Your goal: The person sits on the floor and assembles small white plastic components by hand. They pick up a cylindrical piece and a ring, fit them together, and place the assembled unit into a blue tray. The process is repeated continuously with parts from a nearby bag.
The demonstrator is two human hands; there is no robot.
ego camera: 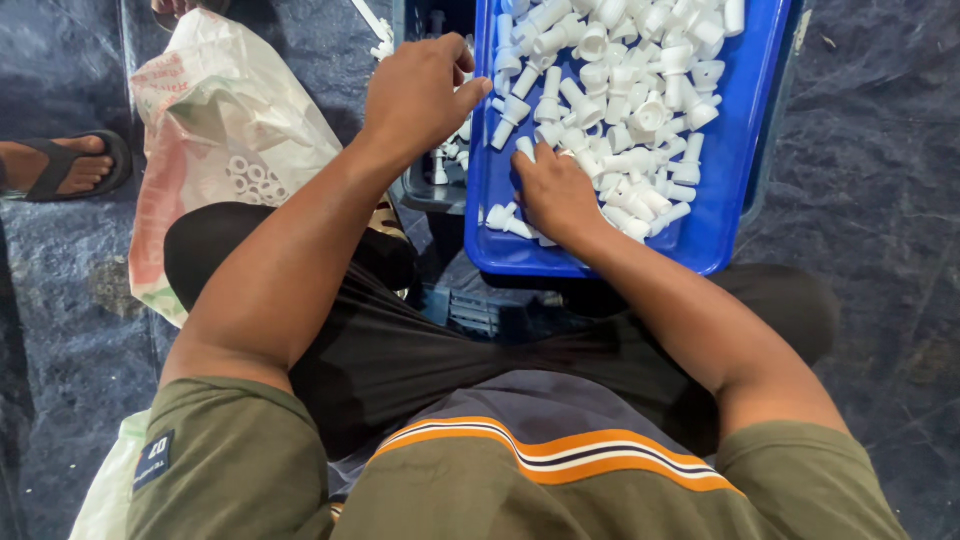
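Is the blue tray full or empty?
Quite full. The blue tray holds a heap of white plastic pieces, with bare blue only at its edges.

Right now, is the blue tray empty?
No, the blue tray holds a heap of small white plastic parts, and the right hand rests among them.

A dark blue tarpaulin (880, 200) covered the floor across the whole frame, wrinkled and creased, with pale scuffs and specks of dust. Light fell evenly and caught the folds at the right and lower left. At the left edge a foot in a dark sandal (70, 165) rested on the sheet. At the upper left a white woven sack (215, 120) with red printing lay crumpled.
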